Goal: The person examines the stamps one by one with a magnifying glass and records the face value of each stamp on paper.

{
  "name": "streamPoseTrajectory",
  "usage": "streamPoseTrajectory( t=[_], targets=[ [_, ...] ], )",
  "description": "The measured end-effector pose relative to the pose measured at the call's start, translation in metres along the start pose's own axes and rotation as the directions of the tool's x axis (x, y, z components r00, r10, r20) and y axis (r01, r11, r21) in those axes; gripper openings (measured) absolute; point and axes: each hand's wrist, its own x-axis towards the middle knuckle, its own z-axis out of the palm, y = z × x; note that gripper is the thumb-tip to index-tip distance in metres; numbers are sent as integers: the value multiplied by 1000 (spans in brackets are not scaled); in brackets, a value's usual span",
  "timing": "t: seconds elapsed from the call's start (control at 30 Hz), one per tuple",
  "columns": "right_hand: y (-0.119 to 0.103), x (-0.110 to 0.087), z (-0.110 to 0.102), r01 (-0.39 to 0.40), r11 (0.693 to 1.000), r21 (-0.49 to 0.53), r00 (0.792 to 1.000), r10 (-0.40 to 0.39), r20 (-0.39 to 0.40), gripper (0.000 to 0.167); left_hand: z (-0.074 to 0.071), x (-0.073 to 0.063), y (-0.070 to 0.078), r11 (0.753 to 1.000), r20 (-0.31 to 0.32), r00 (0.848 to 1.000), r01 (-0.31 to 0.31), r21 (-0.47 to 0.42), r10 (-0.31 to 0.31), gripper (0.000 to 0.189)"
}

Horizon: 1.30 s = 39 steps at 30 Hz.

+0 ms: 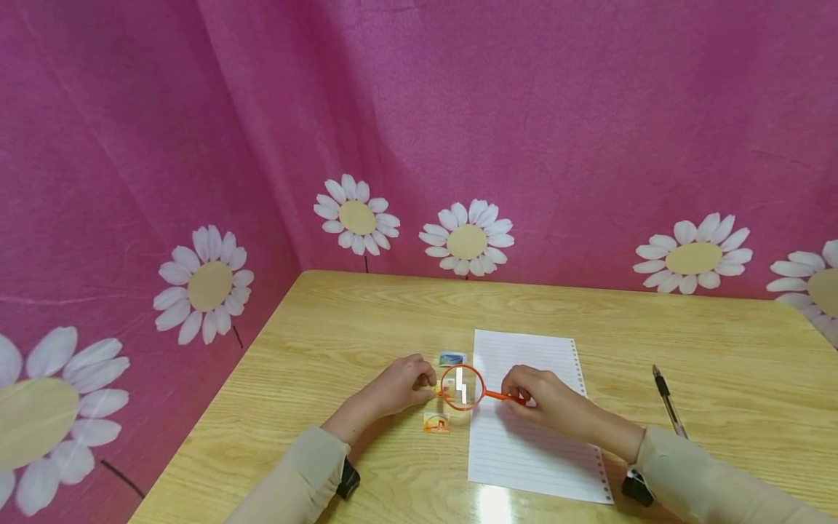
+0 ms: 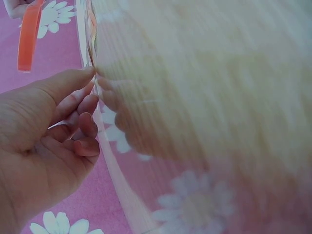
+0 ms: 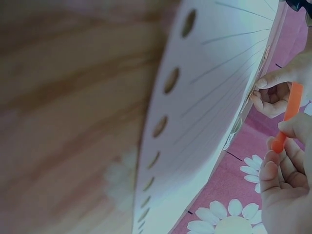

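My right hand [image 1: 543, 400] grips the thin handle of an orange magnifying glass [image 1: 495, 395], whose round lens is over the middle stamp [image 1: 442, 391]. In the right wrist view, thumb and fingers pinch the end of the orange handle [image 3: 293, 105]. My left hand [image 1: 401, 384] is at that stamp's left edge; thumb and forefinger appear to pinch it, the other fingers curled. Above it lies a blue-green stamp [image 1: 452, 359], below it an orange and yellow stamp [image 1: 436, 423]. Glare on the lens hides part of what is beneath.
A lined sheet of paper [image 1: 524, 466] with punched holes lies under my right hand. Farther right is a black-capped pen [image 1: 668, 400]. The wooden table [image 1: 366, 306] meets a pink flowered cloth [image 1: 556, 131] at the back and left.
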Motion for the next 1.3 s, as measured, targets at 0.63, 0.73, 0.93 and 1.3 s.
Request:
streamPoseTrajectory(
  t=[0.63, 0.73, 0.93, 1.3],
  targets=[
    [1, -8, -5, 1, 1000, -17, 1000, -1, -20, 24, 2, 0, 2, 1000, -7, 1000, 26, -9, -26, 11],
    [1, -10, -7, 0, 1000, -24, 999, 0, -32, 25, 2, 1, 2, 1000, -7, 1000, 29, -3, -29, 11],
    [0, -14, -11, -13, 999, -39, 999, 11, -51, 25, 2, 0, 1, 999, -2, 999, 39, -11, -39, 11],
    [3, -24, -16, -34, 999, -39, 997, 31, -69, 26, 1, 0, 3, 999, -5, 1000, 28, -24, -28, 11]
  ],
)
